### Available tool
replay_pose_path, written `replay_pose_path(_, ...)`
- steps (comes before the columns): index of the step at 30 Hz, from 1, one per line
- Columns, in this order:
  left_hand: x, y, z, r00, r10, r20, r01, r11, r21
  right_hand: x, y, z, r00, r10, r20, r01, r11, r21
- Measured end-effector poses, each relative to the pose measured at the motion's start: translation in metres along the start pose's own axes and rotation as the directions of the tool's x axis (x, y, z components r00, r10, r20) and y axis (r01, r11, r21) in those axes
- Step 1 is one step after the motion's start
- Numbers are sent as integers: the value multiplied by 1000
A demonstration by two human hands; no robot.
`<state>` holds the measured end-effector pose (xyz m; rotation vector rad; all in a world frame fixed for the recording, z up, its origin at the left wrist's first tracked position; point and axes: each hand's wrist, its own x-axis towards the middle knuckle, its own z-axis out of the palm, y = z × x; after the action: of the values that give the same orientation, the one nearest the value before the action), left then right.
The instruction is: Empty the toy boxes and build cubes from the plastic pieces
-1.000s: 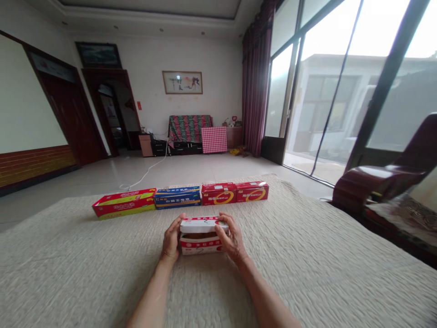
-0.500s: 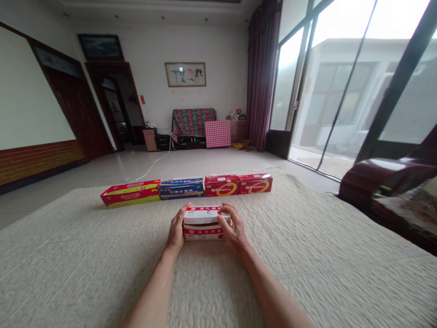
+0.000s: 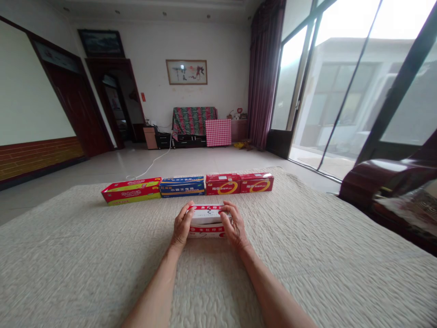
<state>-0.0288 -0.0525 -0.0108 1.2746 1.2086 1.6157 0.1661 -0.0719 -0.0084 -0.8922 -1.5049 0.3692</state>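
Observation:
A white cardboard box (image 3: 209,217) with red printed bands sits on the quilted cover, between my two hands. A thin dark gap shows between its upper lid part and the lower front. My left hand (image 3: 182,225) is closed on the left end, its thumb and fingertips at the upper edge. Gripping the right end, my right hand (image 3: 235,225) has its thumb on the front and its fingers over the top. Beyond the box stand a red-and-yellow-green box (image 3: 131,191), a blue box (image 3: 182,187) and two red boxes (image 3: 222,185) in a row.
The pale quilted cover (image 3: 102,264) spreads under everything. A dark wooden armchair (image 3: 367,182) stands at the right. Across the tiled floor, a white cable (image 3: 153,163) runs towards a low black cabinet (image 3: 189,143). Glass doors (image 3: 341,100) line the right side.
My left hand has shifted slightly right, with its thumb higher on the box's front. The gap under the lid part looks narrower. The row of boxes stays put.

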Motion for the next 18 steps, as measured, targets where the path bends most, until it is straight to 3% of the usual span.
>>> replay_pose_path(5, 1, -1, 2, 999, -43, -27, 40, 994, -98, -3, 2, 2, 1000, -5, 11, 5, 1000, -3)
replay_pose_path(18, -3, 4, 2, 996, -85, 18, 86, 991, -106, -4, 1, 2, 1000, -15, 11, 15, 1000, -25)
